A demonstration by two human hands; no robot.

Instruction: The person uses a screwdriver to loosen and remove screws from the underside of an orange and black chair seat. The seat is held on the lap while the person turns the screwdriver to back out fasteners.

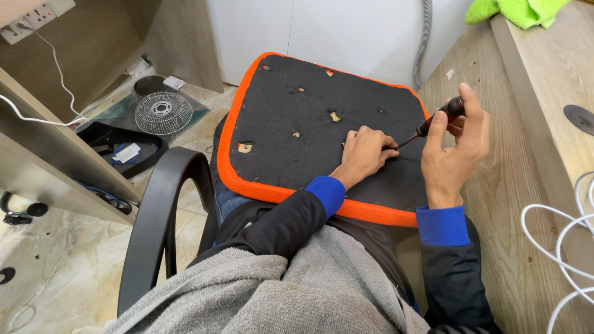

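An upturned chair seat (291,105) rests on my lap, black fabric underside up, edged in orange mesh, with several small holes showing pale wood. My left hand (364,151) lies on the black fabric near the right side, fingers curled and pressing down beside a small metal staple. My right hand (456,148) holds a screwdriver (436,122) with a black and red handle, tilted so its thin shaft points down-left to the fabric right by my left fingertips.
A black chair armrest (162,210) curves at lower left. A wooden desk (544,93) stands on the right, carrying a green cloth (516,9) and white cables (560,247). On the marble floor lie a fan grille (163,111) and dark parts (124,148).
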